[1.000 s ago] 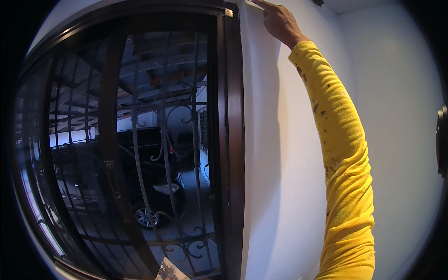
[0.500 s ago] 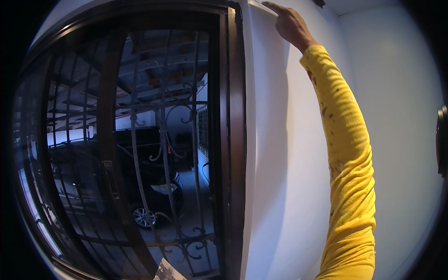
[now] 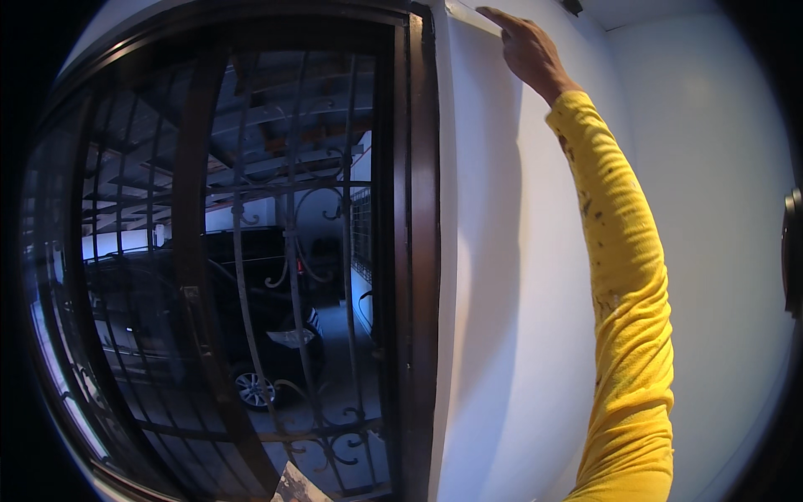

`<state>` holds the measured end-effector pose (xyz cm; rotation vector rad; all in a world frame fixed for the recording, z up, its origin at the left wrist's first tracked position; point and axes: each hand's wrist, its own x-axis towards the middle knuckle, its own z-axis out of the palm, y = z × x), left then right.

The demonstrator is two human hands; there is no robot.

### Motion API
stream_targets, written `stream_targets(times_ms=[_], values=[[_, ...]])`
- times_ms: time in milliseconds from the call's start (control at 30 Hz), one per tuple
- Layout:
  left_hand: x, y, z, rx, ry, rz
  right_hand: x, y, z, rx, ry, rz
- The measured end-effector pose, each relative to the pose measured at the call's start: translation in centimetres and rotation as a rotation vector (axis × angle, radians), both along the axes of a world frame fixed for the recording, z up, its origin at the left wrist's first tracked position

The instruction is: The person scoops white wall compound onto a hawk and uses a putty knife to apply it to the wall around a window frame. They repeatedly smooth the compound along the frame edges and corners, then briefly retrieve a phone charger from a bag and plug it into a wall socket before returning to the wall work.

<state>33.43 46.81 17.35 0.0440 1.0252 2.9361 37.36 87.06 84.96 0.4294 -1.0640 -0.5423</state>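
Right hand [image 3: 531, 54] is way up at 1 o'clock, index finger stretched toward the wall corner, the other fingers curled in. Right under it there's a thin pale strip [image 3: 477, 20] — too washed out to say if it's a blade or just the wall's edge, so I can't tell whether the fingers pinch it. The left hand is out of frame, no telling what it's doing. Down at 7 o'clock a flat, angular plate [image 3: 299, 485] with blotchy brown-and-grey crust pokes up, mostly cut off by the bottom edge.

The yellow sleeve [image 3: 627, 276] runs from 1 down to 5 o'clock, wrinkled knit with dark specks. Smooth white wall [image 3: 544, 335] behind it, soft shadow down one side. From 7 to 11 it's a dark brown door frame [image 3: 425, 251] around glass, curly metal grille [image 3: 293, 238] and a murky dark car [image 3: 288, 335] beyond. Something dark and rounded [image 3: 791, 251] is clipped at 3 — no idea what.
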Motion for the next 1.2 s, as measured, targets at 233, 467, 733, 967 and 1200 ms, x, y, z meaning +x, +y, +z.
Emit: stream_targets(times_ms=[233,467,733,967,1200], values=[[-2.8,-0.3,-1.7,0.043,0.1,-0.143,-3.7,-2.3,1.2,0.028,-0.049,0.037],[-1.4,-0.6,-2.4,0.032,-0.016,-0.082,1.5,1.6,-4.0,-0.119,-0.005,-0.292],[-3.7,-1.0,-3.3,0.065,0.125,-0.208,4.0,-6.1,-2.7,0.111,0.294,-0.657],[-3.0,-0.8,-2.5,0.062,0.077,-0.18,4.3,-9.2,-0.2,0.121,0.309,-0.829],[-4.3,-1.5,-2.9,0.069,0.132,-0.211,3.8,-10.1,0.8,0.129,0.293,-0.932]])
